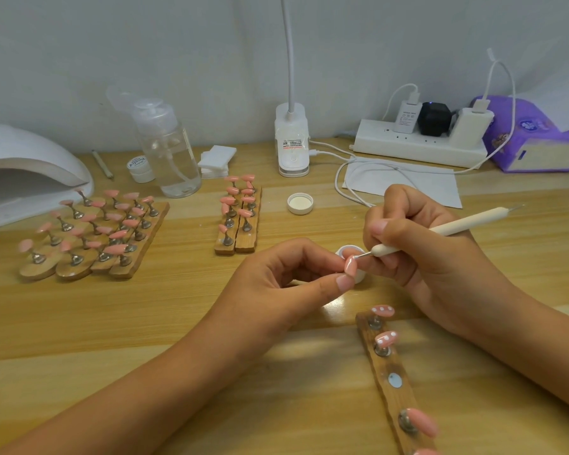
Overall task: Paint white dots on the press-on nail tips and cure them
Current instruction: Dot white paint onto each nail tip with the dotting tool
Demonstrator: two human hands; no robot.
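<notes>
L hand (276, 275) pinch on nail tip (351, 265)

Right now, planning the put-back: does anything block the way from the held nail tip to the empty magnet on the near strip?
Nothing visible does. The left hand pinches the nail tip; the empty magnet lies bare, two dotted tips standing beyond it on the strip.

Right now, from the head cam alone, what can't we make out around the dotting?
Head view:
- small white pot: mostly hidden by left hand and held nail tip; contents unseen.
- held nail tip: dots too small to count; stand hidden by that hand.
- dotting tool in right hand: tip contact too small to tell.
- near wooden strip: lower end cut off by bottom edge.
- curing lamp: cut off by left edge.
- far-left tips: blurred.
</notes>
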